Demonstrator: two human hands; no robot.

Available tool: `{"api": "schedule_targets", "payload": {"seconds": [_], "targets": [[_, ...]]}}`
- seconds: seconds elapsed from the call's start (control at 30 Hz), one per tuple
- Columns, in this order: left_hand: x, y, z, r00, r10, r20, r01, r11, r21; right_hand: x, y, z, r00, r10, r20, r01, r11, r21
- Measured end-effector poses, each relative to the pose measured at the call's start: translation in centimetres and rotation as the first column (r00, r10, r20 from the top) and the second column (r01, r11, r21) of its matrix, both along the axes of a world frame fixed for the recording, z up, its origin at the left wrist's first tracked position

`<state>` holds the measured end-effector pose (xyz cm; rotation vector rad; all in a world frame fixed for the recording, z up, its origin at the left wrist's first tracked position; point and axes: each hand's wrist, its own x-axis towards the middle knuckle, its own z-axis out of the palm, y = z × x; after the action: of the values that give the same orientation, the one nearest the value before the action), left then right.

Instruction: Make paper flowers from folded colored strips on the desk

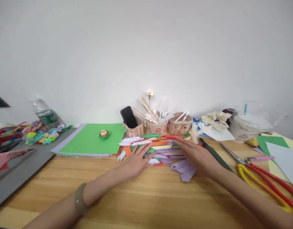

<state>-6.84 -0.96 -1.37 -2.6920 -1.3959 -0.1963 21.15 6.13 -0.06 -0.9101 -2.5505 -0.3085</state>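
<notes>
A pile of folded paper strips (164, 152) in purple, white, orange, red and green lies at the middle of the table. On its left side rests my left hand (136, 162), palm down with the fingers spread over the strips. My right hand (196, 156) reaches over the pile's right side, fingers stretched out and close together. Beneath and beside that hand, several purple folded strips (184, 168) stick out toward me. What lies under both palms is hidden.
Left stands a green paper stack (84, 140) bearing a small folded-paper ornament (103, 134). Behind are decorated baskets (158, 128) with a phone (129, 117) and pens. Large scissors (241, 162), a lidded cup (244, 127) and lace (215, 120) lie right. A hand (15, 156) shows far left.
</notes>
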Motion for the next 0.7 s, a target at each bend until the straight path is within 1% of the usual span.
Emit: {"api": "schedule_targets", "payload": {"seconds": [0.1,0.17,0.23,0.33,0.47,0.53,0.6,0.7], "targets": [[0.8,0.5,0.6,0.999,-0.046,0.018,0.045,0.998,0.039,-0.4,1.1,-0.4,0.999,-0.034,-0.013,0.034,0.999,0.011],[1.1,0.4,1.3,0.995,-0.078,0.059,0.076,0.997,0.031,-0.7,1.5,-0.1,0.998,-0.051,-0.027,0.052,0.999,0.006],[1.2,0.3,2.0,0.984,-0.104,0.147,0.105,0.994,0.004,-1.0,1.8,0.5,0.997,-0.066,-0.038,0.066,0.998,-0.006],[1.0,0.3,2.6,0.941,-0.108,0.320,0.100,0.994,0.041,-1.9,2.0,1.7,0.996,-0.081,-0.044,0.080,0.996,-0.033],[0.3,1.0,2.7,0.848,-0.076,0.524,0.013,0.992,0.123,-3.5,2.4,2.6,0.995,-0.096,-0.029,0.093,0.992,-0.081],[0.1,1.5,2.8,0.803,-0.030,0.596,-0.054,0.991,0.124,-4.2,2.8,2.7,0.994,-0.106,-0.017,0.103,0.989,-0.102],[-0.1,2.1,3.0,0.773,0.040,0.633,-0.128,0.987,0.094,-4.9,3.1,2.6,0.993,-0.118,-0.009,0.116,0.987,-0.115],[-0.2,3.1,3.4,0.773,0.126,0.621,-0.200,0.979,0.050,-5.9,3.3,2.5,0.990,-0.138,-0.005,0.137,0.984,-0.118]]}}
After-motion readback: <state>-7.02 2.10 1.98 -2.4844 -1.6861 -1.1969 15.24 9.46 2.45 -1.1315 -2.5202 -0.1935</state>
